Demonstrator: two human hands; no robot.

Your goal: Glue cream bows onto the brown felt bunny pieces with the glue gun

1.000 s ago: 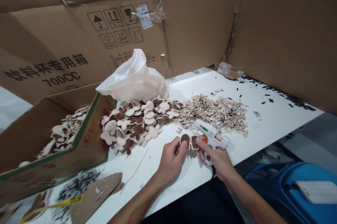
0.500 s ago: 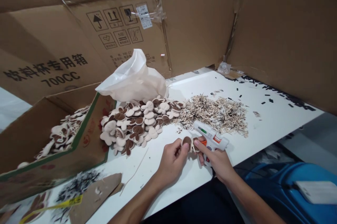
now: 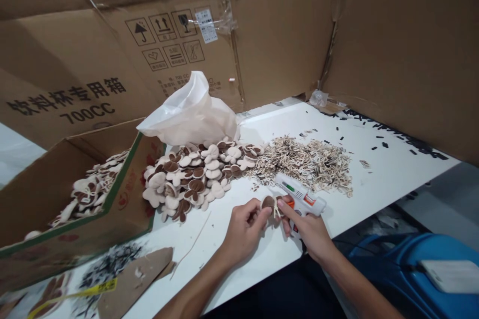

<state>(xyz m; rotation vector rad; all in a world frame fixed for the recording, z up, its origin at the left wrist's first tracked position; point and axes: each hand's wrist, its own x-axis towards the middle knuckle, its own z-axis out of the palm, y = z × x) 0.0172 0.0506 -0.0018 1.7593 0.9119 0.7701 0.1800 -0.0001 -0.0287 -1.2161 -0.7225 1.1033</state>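
My left hand [image 3: 243,226] pinches the left side of a small brown-and-cream plush piece [image 3: 268,202], shaped like a bow or a pair of ears, with a pale cord loop [image 3: 276,208] at its middle. My right hand [image 3: 312,234] is wrapped around a white hot glue gun [image 3: 297,191] with an orange part near its front. Its thumb and forefinger also press on the right side of the plush piece. Fingers cover much of the piece. Beyond my hands lie a heap of similar plush pieces [image 3: 194,186] and a heap of pale cord loops [image 3: 310,161].
An open carton [image 3: 130,189] with more plush pieces stands at left. Behind the heap sits a white plastic bag [image 3: 187,117]. Cardboard walls [image 3: 280,34] enclose the back. Black bits [image 3: 385,144] lie at far right, a cardboard scrap [image 3: 138,281] front left, a blue object [image 3: 441,254] lower right.
The plush piece and my left fingers have shifted slightly to the right, and the piece is turned a little. The right hand keeps its hold on the glue gun.
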